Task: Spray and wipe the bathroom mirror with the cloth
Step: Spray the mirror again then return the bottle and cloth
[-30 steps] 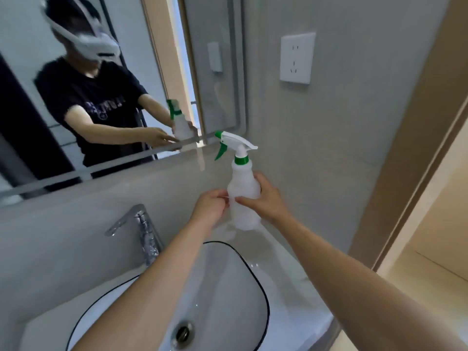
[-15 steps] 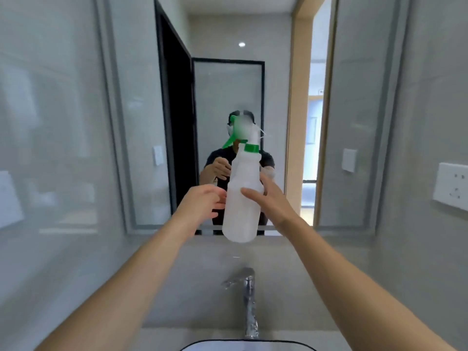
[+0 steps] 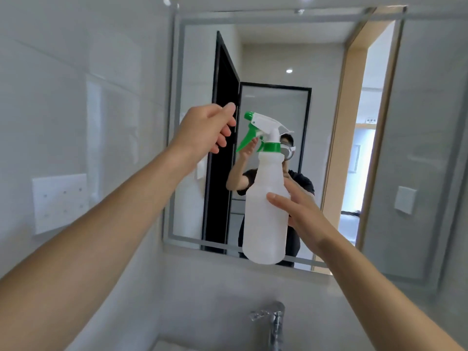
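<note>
Pale grey tile fills the left third of the frame, with a white switch plate (image 3: 59,202) set in the wall at mid-left. Right of it, the left hand (image 3: 206,131) is raised in the upper centre of the frame, just left of the sprayer head and apart from it. Its fingers (image 3: 222,140) are loosely curled, and the thumb is extended above them, holding nothing.

The spray bottle (image 3: 266,211), translucent white with a green collar, sits upright in the centre of the frame in front of the mirror (image 3: 326,59). Its green trigger (image 3: 247,138) and nozzle point left, toward the left hand. The right hand (image 3: 301,214) grips the bottle's body from the right side, just right of centre: the thumb lies across the near face, and the fingers wrap behind the bottle, where they are mostly hidden.

The mirror spans the centre and upper right of the frame, with a frosted strip around its edge. In its reflection are a black-framed door, a person in a dark top and a wood-trimmed doorway. At the bottom centre, a chrome faucet (image 3: 274,323) rises below the bottle. On the far right, a white wall plate (image 3: 405,200) is fixed to the grey tile.
</note>
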A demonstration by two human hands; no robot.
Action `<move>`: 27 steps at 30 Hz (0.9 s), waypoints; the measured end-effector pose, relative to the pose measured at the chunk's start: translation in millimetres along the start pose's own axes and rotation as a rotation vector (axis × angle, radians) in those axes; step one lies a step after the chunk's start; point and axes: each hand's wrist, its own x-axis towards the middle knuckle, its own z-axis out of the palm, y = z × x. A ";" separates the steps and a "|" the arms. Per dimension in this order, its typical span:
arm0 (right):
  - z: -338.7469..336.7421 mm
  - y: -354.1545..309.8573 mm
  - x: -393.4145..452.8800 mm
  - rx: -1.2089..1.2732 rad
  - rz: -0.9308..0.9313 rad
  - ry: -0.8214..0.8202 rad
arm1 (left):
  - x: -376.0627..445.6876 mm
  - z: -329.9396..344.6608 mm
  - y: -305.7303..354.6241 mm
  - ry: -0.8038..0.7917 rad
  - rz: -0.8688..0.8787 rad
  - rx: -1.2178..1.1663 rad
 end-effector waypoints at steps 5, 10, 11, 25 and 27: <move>-6.8 -13.3 -9.4 -0.020 -0.002 0.012 | 20.7 11.7 31.6 -0.053 0.118 0.034; -14.9 -20.1 -22.7 -0.023 0.019 0.044 | 24.4 30.0 27.5 -0.088 0.177 0.155; -16.6 -21.3 -24.9 -0.019 0.023 0.052 | 25.1 32.9 26.9 -0.100 0.176 0.154; -29.3 -31.7 -46.1 -0.041 0.004 0.084 | 33.4 61.6 21.3 -0.274 -0.005 -0.074; -29.9 -32.2 -47.5 -0.035 0.015 0.080 | 34.0 63.6 20.8 -0.290 0.021 -0.075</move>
